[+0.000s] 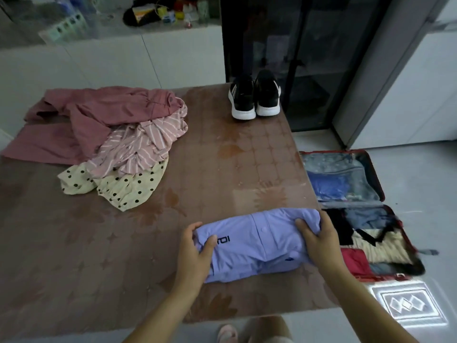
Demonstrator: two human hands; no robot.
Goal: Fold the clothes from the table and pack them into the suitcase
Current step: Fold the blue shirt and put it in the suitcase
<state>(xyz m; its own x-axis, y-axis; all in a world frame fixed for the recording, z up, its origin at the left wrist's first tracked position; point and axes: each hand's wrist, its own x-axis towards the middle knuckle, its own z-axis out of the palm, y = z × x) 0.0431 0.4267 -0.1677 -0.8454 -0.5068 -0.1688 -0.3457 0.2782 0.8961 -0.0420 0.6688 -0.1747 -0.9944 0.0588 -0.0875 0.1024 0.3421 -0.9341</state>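
A folded lilac shirt [259, 243] with dark lettering lies near the table's front right corner. My left hand [195, 253] grips its left end, thumb on top. My right hand [319, 238] grips its right end with fingers curled over the fabric. An open red suitcase [376, 177] lies on the floor right of the table, with several folded clothes inside. Unfolded clothes lie heaped at the table's back left: a dusty pink garment [86, 115], a pink striped one [141, 147] and a cream polka-dot one [128, 186].
A pair of black sneakers [254, 97] with white soles stands at the brown table's [222, 157] far edge. A dark glass cabinet [296, 45] rises behind it. A patterned floor tile [408, 305] shines below the suitcase. My slippered feet show under the table's front edge.
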